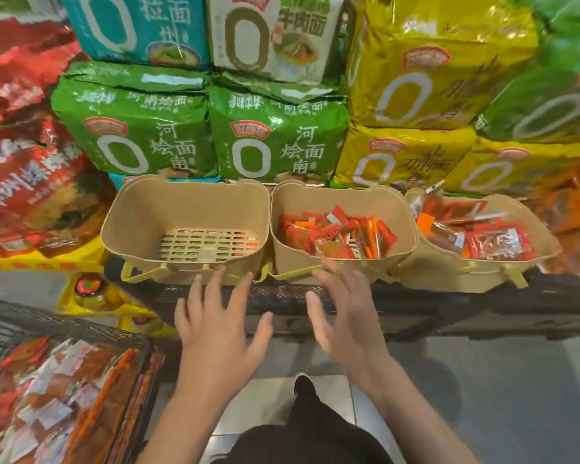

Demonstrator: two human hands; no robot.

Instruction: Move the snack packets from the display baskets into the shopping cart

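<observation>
Right now both hands hang just short of the baskets with fingers spread and nothing in them. The left hand (pixel 215 316) is in front of the left basket (pixel 185 199), its fingertips near the front rim but not over it. The right hand (pixel 345 313) is in front of the middle basket (pixel 342 199), fingertips close to its front rim; whether they touch it I cannot tell.

All three baskets are tan plastic with slotted floors and yellow handles folded down in front, standing side by side on a dark shelf (pixel 449 306). The left one holds no packets, only its bare grid floor. The middle one holds a loose heap of packets (pixel 335 236): small, flat, red and orange, some with a clear window showing brownish food, lying tilted across one another. The right basket (pixel 449 269) holds more packets (pixel 482 236) of the same kind, piled towards its back and right.

At lower left the cart (pixel 81 326), dark wire, already holds a blurred heap of red, orange and white packets (pixel 57 403).

Behind the baskets stand stacked noodle bags (pixel 275 139) in green, yellow, teal and red.
</observation>
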